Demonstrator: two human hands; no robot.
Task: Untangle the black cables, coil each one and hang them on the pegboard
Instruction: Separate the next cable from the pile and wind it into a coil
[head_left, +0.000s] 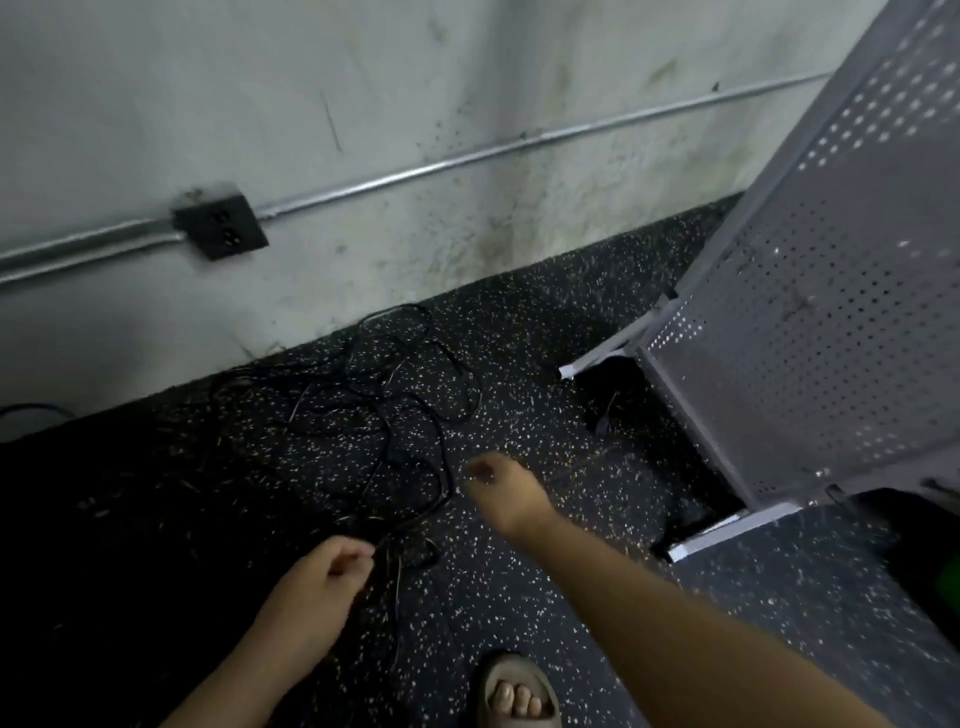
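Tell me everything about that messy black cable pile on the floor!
The black cables are thin, dark and rubbery-looking, lying in a loose tangle of overlapping loops on the speckled floor near the wall. None is coiled yet. The left hand pinches one strand at the near edge.

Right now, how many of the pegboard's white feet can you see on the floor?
2. One white foot sticks out near the wall at the far end of the pegboard; the second foot lies nearer you, at its near end. Others may hide behind it.
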